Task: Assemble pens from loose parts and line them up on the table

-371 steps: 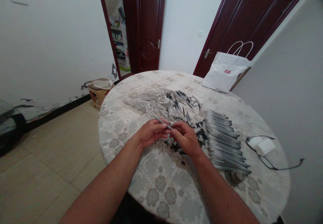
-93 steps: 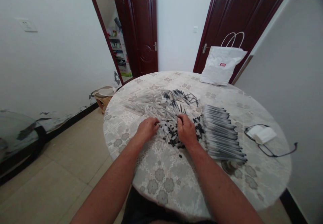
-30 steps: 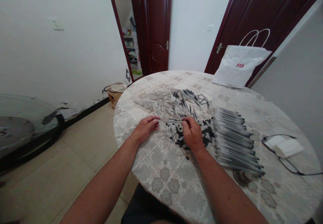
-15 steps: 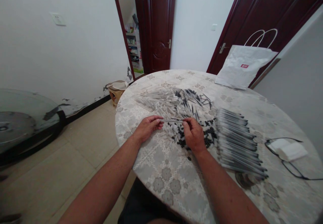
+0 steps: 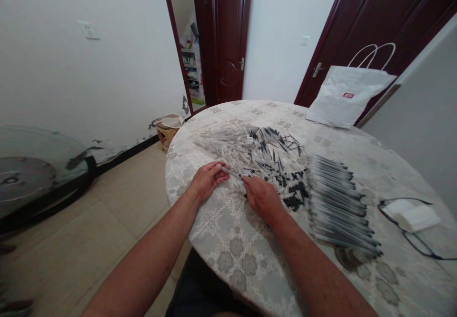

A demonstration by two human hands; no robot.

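Observation:
A thin pen (image 5: 232,172) with a pale barrel slants between my hands, low over the table. My left hand (image 5: 207,180) pinches its left end between thumb and fingers. At the darker right end, the fingers of my right hand (image 5: 263,197) are closed on it; the fingertips are partly hidden. Just beyond lies a heap of clear pen barrels (image 5: 224,141), with dark pen refills (image 5: 274,138) at its right side. Small black pen caps (image 5: 298,195) and short whitish pieces are scattered beside my right hand. A stack of assembled pens (image 5: 339,203) lies to the right.
A patterned cloth covers the round table (image 5: 228,245). Eyeglasses (image 5: 419,241) and folded white tissue (image 5: 410,214) rest at the right. The white paper bag (image 5: 350,95) stands at the back right edge. On the floor at left are a stool (image 5: 167,133) and a large fan (image 5: 39,179).
My right hand has moved left and slightly down, closer to my left hand. The pen has gone from nearly level to slanting down rightward. The view has shifted slightly.

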